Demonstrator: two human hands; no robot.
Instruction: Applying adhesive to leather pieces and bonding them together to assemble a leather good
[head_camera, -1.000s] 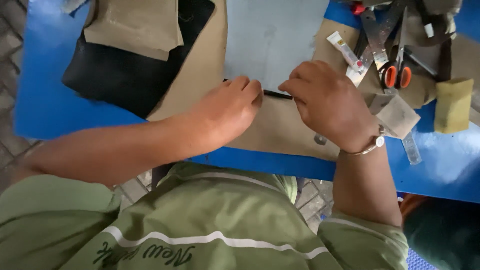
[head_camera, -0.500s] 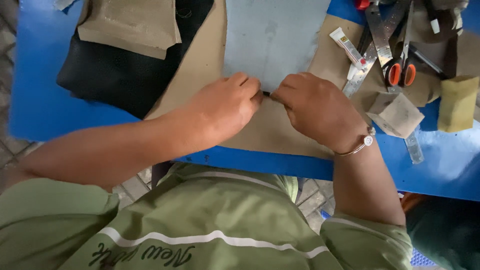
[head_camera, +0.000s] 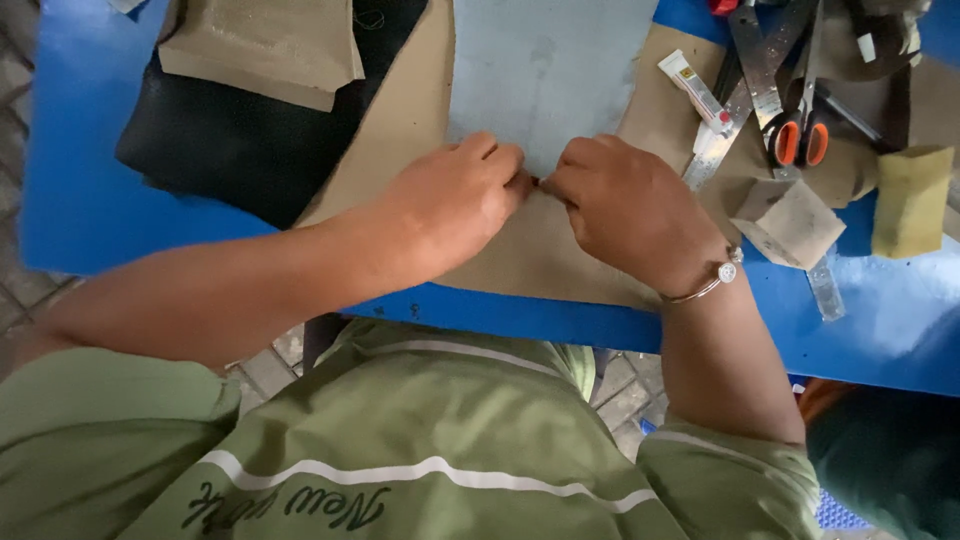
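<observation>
My left hand (head_camera: 455, 205) and my right hand (head_camera: 625, 210) meet fingertip to fingertip at the near edge of a grey sheet (head_camera: 545, 70). Both pinch a thin black strip (head_camera: 536, 182) there; only a sliver of it shows between the fingers. The grey sheet lies on a tan cardboard sheet (head_camera: 395, 130) on the blue table (head_camera: 80, 200). A silver bracelet circles my right wrist.
A black leather piece (head_camera: 230, 140) with a tan board (head_camera: 265, 45) on it lies at the left. At the right are a glue tube (head_camera: 692, 88), metal rulers (head_camera: 760, 60), orange-handled scissors (head_camera: 798, 140), a tan block (head_camera: 790, 222) and a yellow sponge (head_camera: 908, 200).
My right hand slid left along the black strip until it met my left hand. The stretch of strip visible a second ago is now covered by the fingers.
</observation>
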